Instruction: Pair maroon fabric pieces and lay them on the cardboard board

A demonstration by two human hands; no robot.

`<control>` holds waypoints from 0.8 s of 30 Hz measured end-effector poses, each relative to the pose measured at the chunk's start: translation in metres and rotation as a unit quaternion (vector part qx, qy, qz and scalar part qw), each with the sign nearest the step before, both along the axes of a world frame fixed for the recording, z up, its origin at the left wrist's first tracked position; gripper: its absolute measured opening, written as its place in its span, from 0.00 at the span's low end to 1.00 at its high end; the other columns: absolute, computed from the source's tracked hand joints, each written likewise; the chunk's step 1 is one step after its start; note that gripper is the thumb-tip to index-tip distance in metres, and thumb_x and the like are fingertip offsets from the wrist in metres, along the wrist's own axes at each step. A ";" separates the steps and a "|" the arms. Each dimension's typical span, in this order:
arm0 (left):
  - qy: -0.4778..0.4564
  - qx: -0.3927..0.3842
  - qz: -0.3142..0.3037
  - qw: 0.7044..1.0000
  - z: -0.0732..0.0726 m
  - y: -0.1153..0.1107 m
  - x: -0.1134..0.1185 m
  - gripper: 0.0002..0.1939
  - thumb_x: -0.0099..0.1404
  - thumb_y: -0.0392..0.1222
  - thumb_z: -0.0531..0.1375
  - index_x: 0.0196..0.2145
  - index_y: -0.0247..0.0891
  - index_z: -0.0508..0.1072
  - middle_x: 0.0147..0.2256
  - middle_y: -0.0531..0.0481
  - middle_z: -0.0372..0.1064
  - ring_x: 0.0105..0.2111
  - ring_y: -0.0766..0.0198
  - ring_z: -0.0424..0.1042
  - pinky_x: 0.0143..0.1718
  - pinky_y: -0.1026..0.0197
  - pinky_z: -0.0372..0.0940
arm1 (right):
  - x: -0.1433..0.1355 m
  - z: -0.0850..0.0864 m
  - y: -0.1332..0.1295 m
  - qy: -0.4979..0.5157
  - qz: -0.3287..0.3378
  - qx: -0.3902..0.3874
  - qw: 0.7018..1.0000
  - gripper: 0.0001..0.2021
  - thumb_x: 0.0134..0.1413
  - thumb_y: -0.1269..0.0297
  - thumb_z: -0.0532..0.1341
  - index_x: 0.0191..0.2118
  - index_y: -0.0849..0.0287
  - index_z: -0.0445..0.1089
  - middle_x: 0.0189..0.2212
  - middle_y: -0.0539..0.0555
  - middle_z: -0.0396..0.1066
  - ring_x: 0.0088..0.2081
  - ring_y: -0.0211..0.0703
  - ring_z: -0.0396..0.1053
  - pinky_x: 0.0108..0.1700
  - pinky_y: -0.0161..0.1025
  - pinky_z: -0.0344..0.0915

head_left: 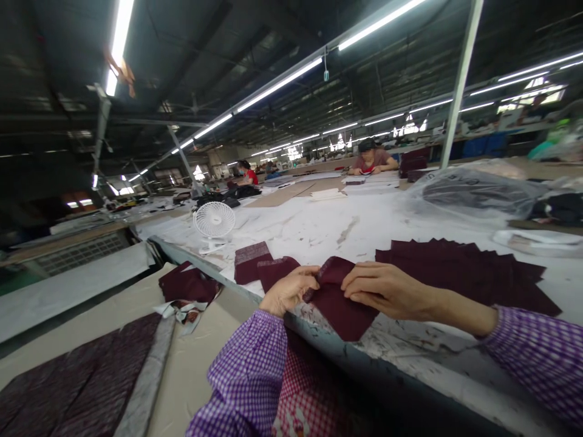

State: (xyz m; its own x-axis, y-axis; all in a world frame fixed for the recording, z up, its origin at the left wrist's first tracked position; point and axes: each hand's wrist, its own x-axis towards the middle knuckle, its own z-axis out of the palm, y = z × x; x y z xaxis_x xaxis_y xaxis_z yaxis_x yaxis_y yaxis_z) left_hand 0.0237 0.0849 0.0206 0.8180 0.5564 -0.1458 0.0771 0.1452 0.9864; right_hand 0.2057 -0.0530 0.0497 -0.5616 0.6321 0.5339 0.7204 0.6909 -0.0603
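Observation:
Both of my hands grip one maroon fabric piece at the front edge of the white table. My left hand pinches its left side, where the upper edge is folded over. My right hand is closed on the right side, thumb hidden behind the fingers. The lower corner of the piece hangs past the table edge. Just left of my left hand lie a folded maroon piece and a stacked maroon piece. Beyond my right hand, several maroon pieces are fanned out in an overlapping row.
A small white fan stands on the white table. Clear plastic bags lie at the right. Lower left, a beige surface carries maroon scraps and a dark fabric stack. A person leans over the far side.

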 end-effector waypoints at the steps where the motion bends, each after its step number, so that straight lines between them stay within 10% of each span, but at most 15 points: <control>1: 0.003 -0.012 -0.022 1.000 0.000 0.001 -0.001 0.19 0.43 0.31 0.58 0.37 0.32 0.71 0.22 0.56 0.64 0.17 0.73 0.60 0.21 0.69 0.58 | -0.001 0.001 -0.001 -0.003 0.002 -0.003 1.000 0.11 0.63 0.66 0.51 0.39 0.60 0.71 0.36 0.55 0.72 0.38 0.38 0.67 0.43 0.36 0.64; 5: 0.024 -0.016 -0.090 0.996 -0.002 0.003 -0.007 0.21 0.44 0.32 0.60 0.40 0.32 0.73 0.27 0.51 0.69 0.23 0.68 0.67 0.25 0.66 0.63 | -0.007 -0.005 -0.005 -0.038 -0.010 -0.031 0.999 0.13 0.64 0.64 0.50 0.39 0.59 0.71 0.37 0.55 0.71 0.40 0.39 0.66 0.44 0.37 0.63; 15: 0.121 0.252 0.012 0.960 0.009 -0.004 -0.006 0.23 0.59 0.52 0.59 0.47 0.34 0.72 0.45 0.44 0.71 0.44 0.60 0.68 0.41 0.62 0.63 | -0.009 -0.035 -0.004 -0.061 -0.065 -0.133 0.987 0.11 0.61 0.61 0.53 0.43 0.56 0.68 0.41 0.55 0.67 0.43 0.43 0.62 0.45 0.41 0.62; 24: 0.224 0.514 0.144 0.815 -0.017 -0.027 0.033 0.13 0.60 0.34 0.58 0.42 0.38 0.77 0.39 0.47 0.74 0.42 0.60 0.71 0.46 0.61 0.62 | -0.004 -0.028 0.002 -0.057 -0.076 -0.150 0.984 0.12 0.62 0.62 0.51 0.39 0.58 0.71 0.37 0.54 0.70 0.39 0.41 0.66 0.42 0.37 0.62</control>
State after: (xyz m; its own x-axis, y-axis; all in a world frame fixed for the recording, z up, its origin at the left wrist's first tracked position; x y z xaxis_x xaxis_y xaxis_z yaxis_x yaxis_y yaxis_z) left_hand 0.0566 0.0581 0.0033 0.6243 0.7327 0.2709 0.5721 -0.6649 0.4802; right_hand 0.2014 -0.0506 0.0216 -0.4937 0.8331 0.2494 0.8279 0.5380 -0.1583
